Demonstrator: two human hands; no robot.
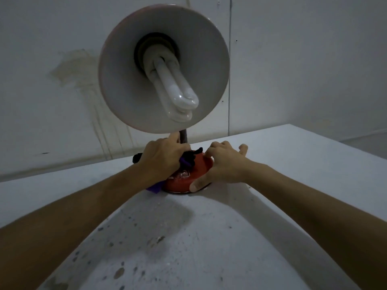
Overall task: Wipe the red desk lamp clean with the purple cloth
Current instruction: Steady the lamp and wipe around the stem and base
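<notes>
The red desk lamp stands on the white table, its round red base (199,170) in the middle of the view. Its shade (125,80) faces me, showing a white inside and a white tube bulb (178,97). My left hand (163,158) holds the bunched purple cloth (154,188) against the left side of the base, one finger up along the dark stem (183,136). My right hand (222,164) grips the right side of the base, thumb on its front rim.
The white table (188,237) is speckled with dark spots and ends in a far right edge (335,141). A stained white wall (69,76) rises close behind the lamp. A thin cord (229,80) hangs down the wall.
</notes>
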